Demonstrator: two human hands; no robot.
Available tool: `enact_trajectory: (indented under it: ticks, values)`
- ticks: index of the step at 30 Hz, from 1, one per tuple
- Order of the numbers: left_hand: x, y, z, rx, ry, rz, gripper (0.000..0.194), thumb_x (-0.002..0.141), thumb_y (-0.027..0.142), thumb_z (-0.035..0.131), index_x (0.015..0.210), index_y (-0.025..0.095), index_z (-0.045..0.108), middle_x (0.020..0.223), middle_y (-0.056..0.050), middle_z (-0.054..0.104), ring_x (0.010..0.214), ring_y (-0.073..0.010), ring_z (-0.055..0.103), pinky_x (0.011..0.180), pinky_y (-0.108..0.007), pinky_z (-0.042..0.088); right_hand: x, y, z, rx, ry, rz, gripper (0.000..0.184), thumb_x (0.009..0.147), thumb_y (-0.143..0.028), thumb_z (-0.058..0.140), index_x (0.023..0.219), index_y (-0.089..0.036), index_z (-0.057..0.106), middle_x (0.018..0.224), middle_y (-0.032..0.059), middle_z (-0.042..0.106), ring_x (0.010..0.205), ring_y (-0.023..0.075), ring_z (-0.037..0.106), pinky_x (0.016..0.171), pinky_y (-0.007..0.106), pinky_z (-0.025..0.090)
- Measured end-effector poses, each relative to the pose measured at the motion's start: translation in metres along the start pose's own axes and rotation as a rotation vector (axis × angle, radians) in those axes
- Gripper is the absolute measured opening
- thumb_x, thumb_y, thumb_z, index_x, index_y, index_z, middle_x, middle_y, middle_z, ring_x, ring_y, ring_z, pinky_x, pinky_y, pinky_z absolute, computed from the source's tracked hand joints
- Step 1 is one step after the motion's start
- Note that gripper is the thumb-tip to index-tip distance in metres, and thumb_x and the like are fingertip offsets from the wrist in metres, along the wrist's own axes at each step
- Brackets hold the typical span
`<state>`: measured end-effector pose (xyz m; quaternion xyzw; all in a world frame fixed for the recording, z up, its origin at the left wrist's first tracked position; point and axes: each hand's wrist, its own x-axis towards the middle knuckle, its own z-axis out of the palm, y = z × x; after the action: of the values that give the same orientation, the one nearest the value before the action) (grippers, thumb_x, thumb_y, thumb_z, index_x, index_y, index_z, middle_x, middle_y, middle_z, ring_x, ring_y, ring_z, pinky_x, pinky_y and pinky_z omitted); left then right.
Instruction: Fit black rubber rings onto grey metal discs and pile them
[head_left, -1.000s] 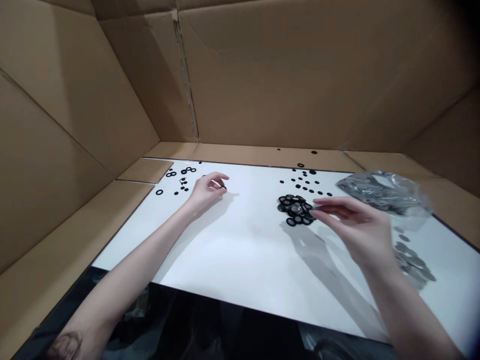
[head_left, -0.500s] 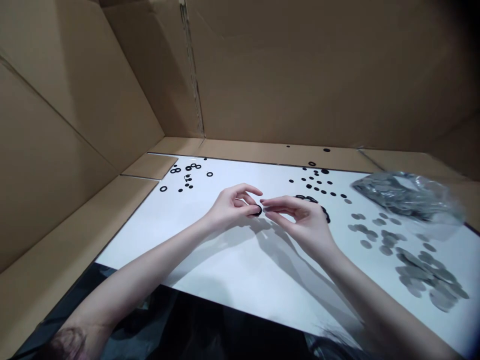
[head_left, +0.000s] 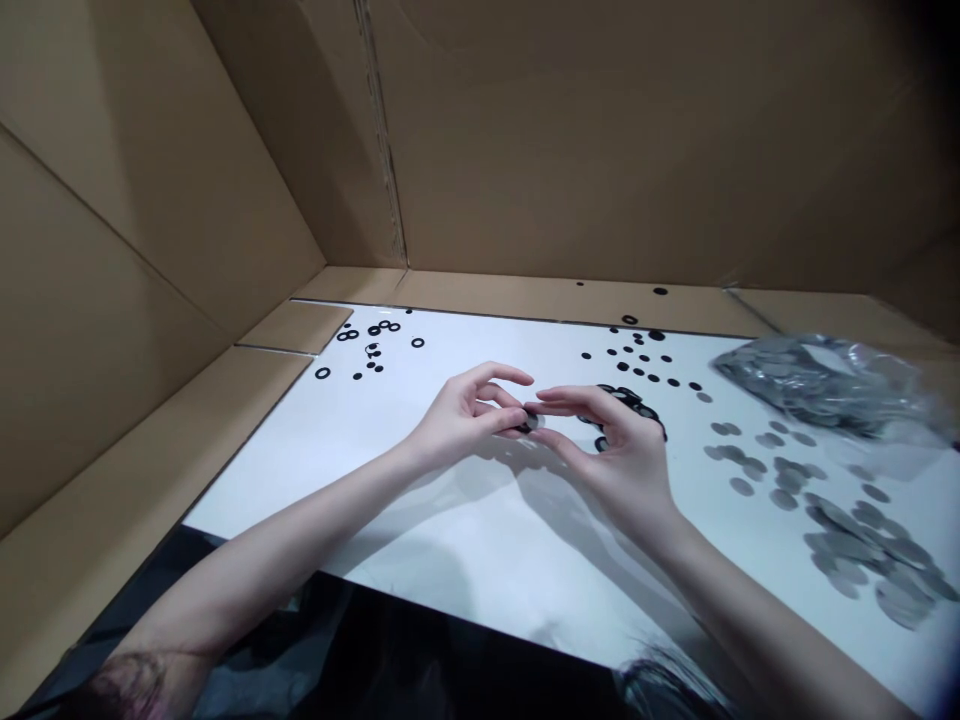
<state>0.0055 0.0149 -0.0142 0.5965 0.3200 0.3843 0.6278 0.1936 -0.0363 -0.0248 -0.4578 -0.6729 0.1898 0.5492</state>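
From the head camera, your left hand point(head_left: 465, 418) and right hand point(head_left: 609, 455) meet near the middle of the white bench point(head_left: 420, 530). Both hands are curled rather than spread, and their fingertips press in from either side on a small grey metal disc point(head_left: 532, 422). A black ring point(head_left: 519, 430) shows at the disc's left edge, pinched with it, but your fingers hide too much for you to tell whether the two are fitted together.

Just past your right hand, and partly hidden by it, lies a heap of black rings point(head_left: 628, 402). Behind that heap, a scatter of small black pieces point(head_left: 637, 365) spreads toward the back edge of the bench. Another loose group of black rings and small black pieces point(head_left: 371, 345) lies well off to the left.

To the right, many grey metal discs point(head_left: 847, 535) lie spread across the bench, some overlapping. A clear plastic bag point(head_left: 817, 385) packed with similar discs sits at the back right. Two black pieces point(head_left: 658, 291) rest on the cardboard behind the bench, and cardboard walls point(head_left: 637, 150) rise around its back and sides.
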Motion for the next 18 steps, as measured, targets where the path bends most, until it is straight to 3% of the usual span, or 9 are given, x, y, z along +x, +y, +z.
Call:
enact_trajectory:
  ticks: [7,10,14,18]
  values:
    - [-0.0008,-0.0004,0.0018,0.064,-0.003,-0.009,0.045,0.075,0.024,0.085,0.115,0.019,0.067,0.081,0.001,0.069,0.067,-0.0112,0.070,0.067,-0.024,0.057,-0.0012,-0.0001,-0.0021,-0.072,-0.040,-0.079,0.023,0.085,-0.016,0.076,0.103,-0.028,0.074,0.101,0.0028,0.083,0.093,0.0252,0.081,0.086,0.041,0.063]
    - [-0.0027,0.0015,0.0026,0.093,0.006,0.013,0.047,0.077,0.027,0.085,0.118,0.022,0.065,0.086,0.002,0.066,0.067,-0.0110,0.069,0.064,-0.024,0.056,-0.0028,0.0004,-0.0011,-0.055,-0.036,-0.013,0.022,0.085,-0.021,0.078,0.105,-0.028,0.073,0.105,0.0043,0.082,0.099,0.0265,0.079,0.085,0.042,0.063]
    - [-0.0045,0.0014,0.0051,0.087,0.007,0.067,0.045,0.081,0.033,0.084,0.118,0.022,0.062,0.087,0.001,0.066,0.070,-0.0107,0.067,0.067,-0.023,0.055,-0.0061,0.0012,0.0017,0.029,-0.012,0.133,0.017,0.085,-0.025,0.078,0.101,-0.026,0.072,0.096,0.0031,0.081,0.087,0.0245,0.081,0.084,0.041,0.063]
    - [-0.0043,0.0007,0.0080,0.096,0.030,0.130,0.038,0.081,0.028,0.082,0.113,0.021,0.063,0.082,0.001,0.066,0.078,-0.0120,0.067,0.074,-0.024,0.053,-0.0074,-0.0014,0.0046,0.088,0.030,0.196,0.014,0.082,-0.027,0.079,0.094,-0.025,0.071,0.093,0.0031,0.081,0.083,0.0227,0.080,0.079,0.038,0.063]
